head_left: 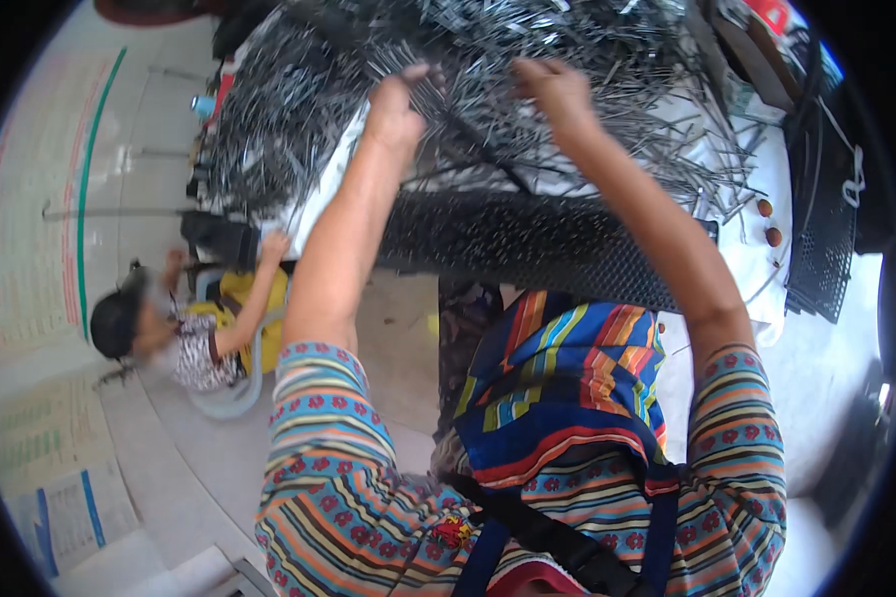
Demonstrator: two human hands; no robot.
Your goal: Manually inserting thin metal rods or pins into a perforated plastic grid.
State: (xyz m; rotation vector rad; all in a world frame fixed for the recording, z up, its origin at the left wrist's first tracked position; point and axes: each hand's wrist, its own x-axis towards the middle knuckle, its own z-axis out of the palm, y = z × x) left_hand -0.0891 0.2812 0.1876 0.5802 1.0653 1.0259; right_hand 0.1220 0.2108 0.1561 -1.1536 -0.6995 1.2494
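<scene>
A large heap of thin dark grey strips covers the far part of a table with a white cover. Over the heap, my left hand is closed, its fingers curled, and several strips fan out at its fingertips. My right hand is held a little to the right, above the strips, with its fingers pointing left; motion blurs them, and whether they grip anything cannot be made out. Below both hands, a black perforated mesh panel lies along the near table edge, dotted with small bright specks.
Another black mesh piece hangs at the table's right side. Two small brown round things lie near it. An open box stands at the far right. On the left, a person sits on a chair close to the table.
</scene>
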